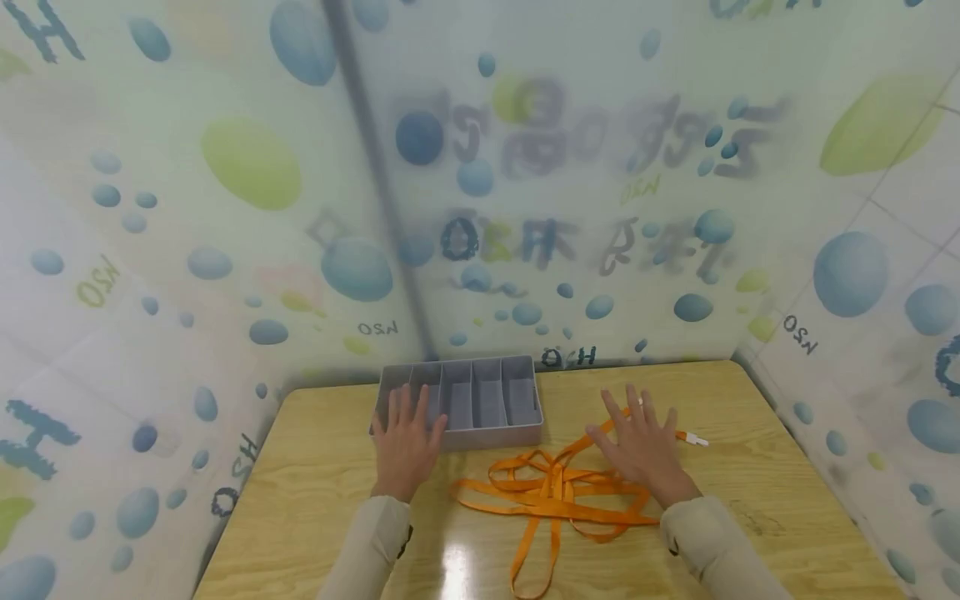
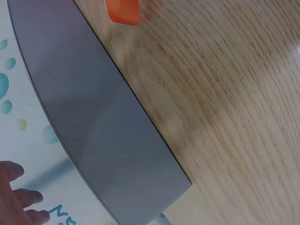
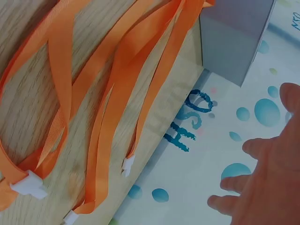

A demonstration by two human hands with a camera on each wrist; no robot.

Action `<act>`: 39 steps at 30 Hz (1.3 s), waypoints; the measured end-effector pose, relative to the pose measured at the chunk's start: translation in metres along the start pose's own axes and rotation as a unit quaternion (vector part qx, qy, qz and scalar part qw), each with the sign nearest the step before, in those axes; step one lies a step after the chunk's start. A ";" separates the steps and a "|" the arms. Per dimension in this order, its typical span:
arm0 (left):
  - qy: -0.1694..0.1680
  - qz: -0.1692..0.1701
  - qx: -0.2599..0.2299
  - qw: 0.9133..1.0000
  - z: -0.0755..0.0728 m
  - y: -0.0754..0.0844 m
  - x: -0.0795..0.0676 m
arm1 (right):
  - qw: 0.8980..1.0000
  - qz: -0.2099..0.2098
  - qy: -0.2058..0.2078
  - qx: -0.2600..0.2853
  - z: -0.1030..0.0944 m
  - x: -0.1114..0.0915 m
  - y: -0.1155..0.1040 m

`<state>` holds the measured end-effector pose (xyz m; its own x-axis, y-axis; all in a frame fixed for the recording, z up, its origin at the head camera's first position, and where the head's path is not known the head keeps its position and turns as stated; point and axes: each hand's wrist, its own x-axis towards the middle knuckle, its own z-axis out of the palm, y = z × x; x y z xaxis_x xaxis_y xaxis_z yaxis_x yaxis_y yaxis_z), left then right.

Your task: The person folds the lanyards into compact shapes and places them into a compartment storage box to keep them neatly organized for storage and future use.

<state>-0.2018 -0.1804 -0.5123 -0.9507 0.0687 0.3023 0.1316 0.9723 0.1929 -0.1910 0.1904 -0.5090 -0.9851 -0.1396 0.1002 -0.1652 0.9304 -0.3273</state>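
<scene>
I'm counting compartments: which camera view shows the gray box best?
The head view shows the gray box best, its compartments visible though the left hand hides part. The left wrist view shows only its outside; the right wrist view, a smaller outside piece.

The straps (image 1: 556, 492) are orange, the tray (image 1: 495, 437) grey, the curtain (image 1: 525, 196) spotted blue and green.

Long beige sleeves, plain cloth, lightly creased: left sleeve (image 1: 365, 546), right sleeve (image 1: 723, 546). Cuffs end at the wrists. Small dark patch (image 1: 405, 542) by left cuff (image 1: 392, 510), similar on right cuff (image 1: 686, 518); maybe strap or button, too small to tell. Left hand (image 1: 407, 446), right hand (image 1: 647, 446) bare.
</scene>
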 end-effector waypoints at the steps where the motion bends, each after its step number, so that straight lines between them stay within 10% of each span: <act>1: -0.001 0.002 -0.004 1.000 0.001 0.000 0.000 | 1.000 0.001 -0.004 0.001 0.000 0.000 0.000; 17: -0.022 0.068 -0.024 0.997 0.018 0.019 -0.014 | 0.998 -0.058 -0.029 0.027 0.015 -0.019 -0.009; 27: 0.016 0.170 -0.064 0.983 0.031 0.035 -0.028 | 0.993 -0.113 0.004 0.024 0.029 -0.031 -0.017; 39: 0.031 0.239 -0.132 0.961 0.049 0.047 -0.043 | 0.988 -0.083 -0.036 0.122 0.037 -0.041 -0.023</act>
<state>-0.1684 -0.1273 -0.5620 -0.7459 0.4727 0.4693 0.6245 0.7413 0.2459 -0.1481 0.1623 -0.5406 -0.9431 -0.3145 0.1076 -0.3220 0.7843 -0.5303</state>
